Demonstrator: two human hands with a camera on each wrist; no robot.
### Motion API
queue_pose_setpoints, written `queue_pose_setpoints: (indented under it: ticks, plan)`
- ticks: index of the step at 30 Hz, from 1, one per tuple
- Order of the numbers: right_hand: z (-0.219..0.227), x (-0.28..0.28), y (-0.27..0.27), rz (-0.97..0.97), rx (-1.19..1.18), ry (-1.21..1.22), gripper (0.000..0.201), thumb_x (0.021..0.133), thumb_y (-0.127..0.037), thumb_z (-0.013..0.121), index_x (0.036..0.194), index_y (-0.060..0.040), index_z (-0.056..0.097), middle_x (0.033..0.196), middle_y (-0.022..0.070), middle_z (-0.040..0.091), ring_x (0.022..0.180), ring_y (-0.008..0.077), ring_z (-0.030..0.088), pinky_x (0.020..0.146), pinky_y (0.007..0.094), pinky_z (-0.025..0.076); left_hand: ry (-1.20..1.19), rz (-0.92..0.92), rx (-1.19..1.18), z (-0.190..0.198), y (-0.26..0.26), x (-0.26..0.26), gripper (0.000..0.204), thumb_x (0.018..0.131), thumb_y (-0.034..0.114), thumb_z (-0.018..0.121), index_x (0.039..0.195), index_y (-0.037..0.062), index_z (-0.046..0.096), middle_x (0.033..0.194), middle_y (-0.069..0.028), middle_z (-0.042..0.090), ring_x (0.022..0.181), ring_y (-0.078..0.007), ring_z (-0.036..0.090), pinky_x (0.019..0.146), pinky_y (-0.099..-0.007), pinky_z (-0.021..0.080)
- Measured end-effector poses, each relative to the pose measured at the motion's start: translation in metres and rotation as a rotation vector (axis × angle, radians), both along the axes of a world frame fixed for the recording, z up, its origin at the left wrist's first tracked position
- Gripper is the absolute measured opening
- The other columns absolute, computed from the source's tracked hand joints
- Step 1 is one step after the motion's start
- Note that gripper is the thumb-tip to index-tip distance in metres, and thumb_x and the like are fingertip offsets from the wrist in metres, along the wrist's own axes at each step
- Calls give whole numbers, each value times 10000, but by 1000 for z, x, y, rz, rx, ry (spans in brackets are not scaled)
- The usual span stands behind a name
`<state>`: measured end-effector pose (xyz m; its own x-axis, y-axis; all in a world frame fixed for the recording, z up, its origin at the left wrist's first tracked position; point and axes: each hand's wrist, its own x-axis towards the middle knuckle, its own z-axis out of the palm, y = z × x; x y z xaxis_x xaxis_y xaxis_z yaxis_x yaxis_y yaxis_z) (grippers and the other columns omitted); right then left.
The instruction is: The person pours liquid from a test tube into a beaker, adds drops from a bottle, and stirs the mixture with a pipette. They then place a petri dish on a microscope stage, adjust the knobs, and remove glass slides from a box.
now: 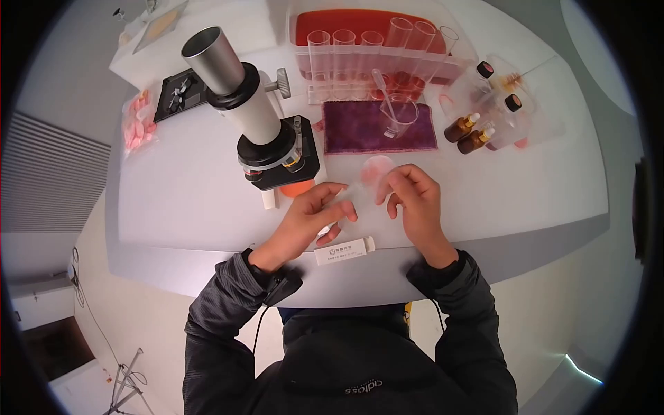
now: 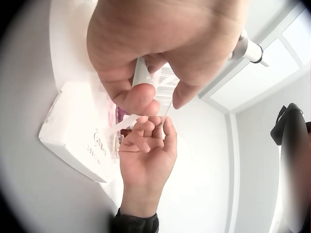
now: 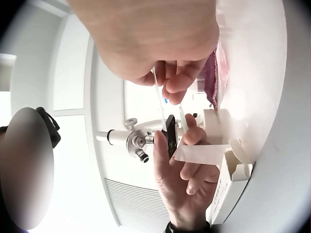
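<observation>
My left hand (image 1: 308,220) is low on the table, in front of the microscope (image 1: 259,117). Its curled fingers hold a whitish translucent strip (image 3: 201,155), which sticks out between them in the right wrist view. Facing it, my right hand (image 1: 417,207) pinches a thin clear slide (image 3: 158,97), seen nearly edge-on and reaching toward the left fingertips. A small white printed carton (image 1: 341,252) lies just below the left hand, its end flap open. Beyond the right fingertips is a round pink disc (image 1: 377,166).
Behind the hands, a purple cloth (image 1: 346,135) carries a beaker (image 1: 404,124) with a dropper in it. Test tubes (image 1: 344,59) stand in a rack by a tub of red liquid (image 1: 318,24). Brown dropper bottles (image 1: 474,142) are at the right, pink packets (image 1: 138,121) at the left.
</observation>
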<state>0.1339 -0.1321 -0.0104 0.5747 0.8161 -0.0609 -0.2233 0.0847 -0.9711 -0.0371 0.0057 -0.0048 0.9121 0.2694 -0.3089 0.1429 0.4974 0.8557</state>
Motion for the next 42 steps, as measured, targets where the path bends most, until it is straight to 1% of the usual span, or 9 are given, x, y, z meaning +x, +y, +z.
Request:
queue_pose_setpoints:
  ticks: [5, 6, 11, 14, 20, 26, 29, 34, 42]
  plan:
    - [16, -1, 2, -79, -15, 99, 159, 988, -174, 496, 966, -36, 572, 766, 81, 637, 617, 127, 580, 472, 228, 394, -38, -21, 105, 2, -4, 0, 360, 929, 44, 631, 1254, -34, 497, 931, -47, 615, 587, -62, 476, 486, -212, 358]
    - [16, 0, 2, -59, -11, 117, 154, 984, -165, 490, 975, -36, 573, 753, 72, 625, 606, 118, 562, 470, 226, 377, 2, -68, 72, 5, -3, -2, 359, 922, 15, 618, 1253, -42, 491, 965, -58, 620, 600, -67, 480, 512, -214, 376]
    - [5, 8, -2, 121, -38, 123, 172, 968, -130, 467, 1046, -24, 577, 661, 13, 529, 538, 65, 442, 460, 221, 292, -103, 44, 87, -2, 1, -2, 339, 916, -42, 569, 1246, -40, 491, 1011, -78, 624, 646, -85, 496, 559, -221, 410]
    - [9, 5, 0, 274, -183, 75, 213, 975, -128, 482, 1124, -12, 580, 620, -21, 455, 510, 37, 370, 458, 212, 265, -152, 70, 83, -2, 0, -2, 327, 928, -44, 554, 1249, -37, 491, 1010, -75, 623, 663, -91, 503, 591, -224, 421]
    - [16, 3, 1, 393, -307, 55, 294, 955, -182, 603, 1189, -3, 610, 585, -57, 435, 505, 20, 364, 466, 213, 265, -219, 115, 63, -3, 1, -3, 315, 942, -36, 551, 1252, -43, 493, 1020, -70, 617, 710, -97, 516, 648, -237, 439]
    - [21, 0, 2, 535, -473, -19, 245, 935, -206, 650, 1044, 12, 655, 576, -48, 465, 491, 16, 380, 459, 219, 263, -249, 155, 127, -6, 0, -3, 249, 960, -8, 559, 1201, -60, 523, 1054, -62, 603, 738, -101, 521, 671, -247, 450]
    - [17, 5, 0, 516, -455, -68, 204, 927, -191, 664, 964, 7, 635, 585, -37, 492, 494, 19, 395, 460, 213, 278, -258, 144, 136, -5, 0, -3, 225, 967, 5, 560, 1180, -61, 532, 1066, -59, 598, 739, -100, 520, 673, -248, 450]
    - [16, 2, -1, 367, -309, 80, 133, 906, -122, 678, 907, -11, 606, 581, -25, 516, 485, 27, 407, 453, 213, 294, -243, 124, 141, -5, 1, -1, 239, 980, 14, 544, 1206, -60, 523, 1061, -59, 595, 740, -102, 519, 672, -246, 445]
    - [36, 0, -7, 518, -295, -64, 146, 871, -122, 726, 886, -24, 618, 603, -13, 570, 516, 24, 486, 485, 216, 350, -46, 94, -19, -5, 0, 2, 591, 1051, 448, 371, 1386, -35, 431, 1038, -87, 601, 749, -124, 524, 627, -253, 433]
